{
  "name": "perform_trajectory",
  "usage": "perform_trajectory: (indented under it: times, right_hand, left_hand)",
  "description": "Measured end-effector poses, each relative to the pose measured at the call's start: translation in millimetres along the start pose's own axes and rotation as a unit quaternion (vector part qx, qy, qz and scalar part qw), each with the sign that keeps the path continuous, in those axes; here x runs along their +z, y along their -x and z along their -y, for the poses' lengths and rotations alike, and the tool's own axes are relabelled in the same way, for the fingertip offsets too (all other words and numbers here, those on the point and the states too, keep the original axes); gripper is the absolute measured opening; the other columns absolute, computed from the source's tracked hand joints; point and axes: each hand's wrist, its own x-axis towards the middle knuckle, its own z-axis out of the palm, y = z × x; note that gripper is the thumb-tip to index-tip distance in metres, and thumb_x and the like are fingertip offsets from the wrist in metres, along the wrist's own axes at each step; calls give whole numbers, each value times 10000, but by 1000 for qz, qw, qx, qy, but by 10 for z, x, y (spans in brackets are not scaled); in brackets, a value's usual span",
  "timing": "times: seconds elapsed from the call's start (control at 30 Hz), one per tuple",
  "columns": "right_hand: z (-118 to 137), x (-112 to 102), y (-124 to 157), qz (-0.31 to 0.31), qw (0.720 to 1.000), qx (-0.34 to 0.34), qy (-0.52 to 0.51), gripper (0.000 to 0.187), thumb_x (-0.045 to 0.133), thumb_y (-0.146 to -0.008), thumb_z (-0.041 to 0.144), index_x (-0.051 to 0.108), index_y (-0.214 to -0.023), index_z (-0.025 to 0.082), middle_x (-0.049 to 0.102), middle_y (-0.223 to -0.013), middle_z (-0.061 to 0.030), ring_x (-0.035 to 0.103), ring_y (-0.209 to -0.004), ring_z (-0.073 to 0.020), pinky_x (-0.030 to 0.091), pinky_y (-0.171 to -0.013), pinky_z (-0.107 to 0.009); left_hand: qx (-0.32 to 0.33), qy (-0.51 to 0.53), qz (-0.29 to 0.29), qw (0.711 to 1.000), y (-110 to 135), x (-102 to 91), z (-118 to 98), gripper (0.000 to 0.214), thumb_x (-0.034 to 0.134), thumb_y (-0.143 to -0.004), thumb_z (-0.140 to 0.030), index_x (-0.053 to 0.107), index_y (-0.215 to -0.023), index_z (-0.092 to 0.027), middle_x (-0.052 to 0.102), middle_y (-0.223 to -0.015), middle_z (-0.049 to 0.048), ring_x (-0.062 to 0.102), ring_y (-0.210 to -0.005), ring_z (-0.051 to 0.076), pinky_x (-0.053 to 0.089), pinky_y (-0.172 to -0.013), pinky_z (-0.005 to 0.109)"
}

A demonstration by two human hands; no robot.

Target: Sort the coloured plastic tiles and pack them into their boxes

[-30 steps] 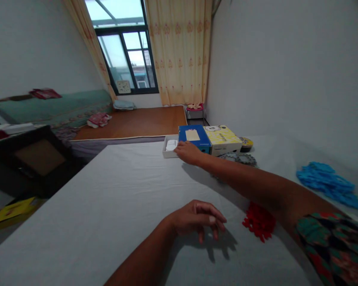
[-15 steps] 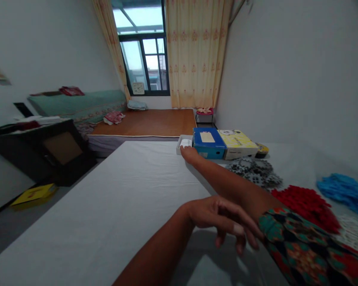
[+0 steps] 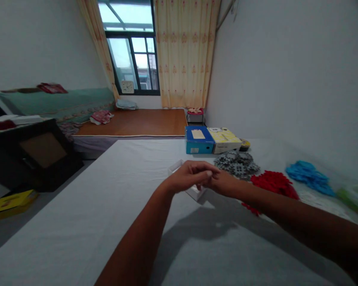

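A small white open box (image 3: 196, 193) lies partly hidden behind my hands, with only its far left corner and near edge showing. My right hand (image 3: 222, 183) reaches in from the right to the box's right side. Its fingers are mostly covered by my other hand, but the box has come along with it. Over the box, my left hand (image 3: 189, 174) crosses in front of my right fingers. Its fingers are loosely bent and its thumb points right, with nothing visible in it. What lies inside the box is hidden.
On the white-covered table (image 3: 107, 206), a blue box (image 3: 199, 140) and a yellow box (image 3: 223, 140) stand at the back. Grey pieces (image 3: 237, 163), red pieces (image 3: 274, 184) and blue pieces (image 3: 310, 177) lie in heaps at right. A dark cabinet (image 3: 44, 149) stands left.
My right hand has drawn the white box nearer, away from beside the blue box. My left hand has moved up and forward over it. The view has turned slightly right.
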Motion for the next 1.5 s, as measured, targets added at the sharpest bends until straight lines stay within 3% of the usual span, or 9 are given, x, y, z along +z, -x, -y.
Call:
perform_trajectory:
  times: [0.1,0.17,0.33,0.47,0.7,0.93,1.2,1.37,1.5]
  right_hand:
    - [74,-58,738,25,980,11,198,177,552,-849,197,728,-838,214,731,-905,-104,681,-855,-259,486,-746,-350]
    - [113,-63,1080,38,961,10,275,186,536,-863,160,716,-870,208,721,-946,-103,676,-858,-240,478,-750,-330]
    - [137,81,1538,-76,970,31,229,278,479,-890,87,687,-1038,197,677,-1126,-105,649,-988,-212,492,-826,-316]
    - [245,340,1682,-179,971,29,153,207,559,-917,234,642,-1099,185,659,-1107,-90,628,-999,-201,500,-848,-303]
    - [285,729,1601,-236,960,19,149,157,601,-908,247,631,-1051,189,627,-1085,-72,609,-974,-178,494,-848,-278]
    - [255,720,1693,-294,940,22,171,96,597,-918,276,654,-951,206,639,-1033,-57,623,-905,-172,507,-815,-284]
    - [184,709,1839,-465,883,33,56,498,506,-940,256,387,-1423,237,501,-1364,-146,613,-1062,-216,571,-837,-357]
    - [48,573,2102,-450,890,64,43,427,482,-944,250,451,-1370,266,511,-1355,-114,622,-1009,-204,590,-772,-346]
    - [-92,391,2338,-417,901,94,72,332,463,-942,238,548,-1261,268,559,-1295,-95,639,-929,-184,596,-720,-326]
  left_hand:
    - [-17,-195,-22,980,-26,-60,137,291,581,-857,-287,727,-1072,-157,727,-1051,101,662,-893,193,506,-684,251]
    - [-40,-323,29,945,-71,1,270,261,625,-804,-216,745,-1031,-171,736,-1026,93,659,-934,218,498,-811,302]
    - [-58,-523,127,841,-242,298,424,419,719,-698,-145,715,-1113,-199,684,-1187,116,604,-1090,273,455,-931,335]
    - [-94,-577,184,790,-381,439,346,532,748,-696,-199,653,-1219,-198,663,-1229,106,590,-1123,271,453,-950,342]
    - [-74,-561,228,792,-534,581,318,745,763,-679,-288,521,-1383,-290,623,-1306,62,581,-1163,262,445,-975,343]
    - [-42,-478,184,858,-615,429,198,631,744,-662,-351,600,-1263,-222,643,-1205,83,623,-1013,220,495,-901,325]
    - [9,-369,54,928,-590,207,-145,633,727,-715,-426,571,-1280,-187,593,-1274,118,592,-1065,224,563,-747,297]
    - [30,-434,-118,892,-431,-319,-319,679,721,-709,-446,551,-1316,-192,596,-1266,116,594,-1064,240,565,-714,309]
    - [-78,-556,-128,817,-237,-763,93,642,728,-672,-401,595,-1262,-184,629,-1198,95,634,-970,226,536,-841,363]
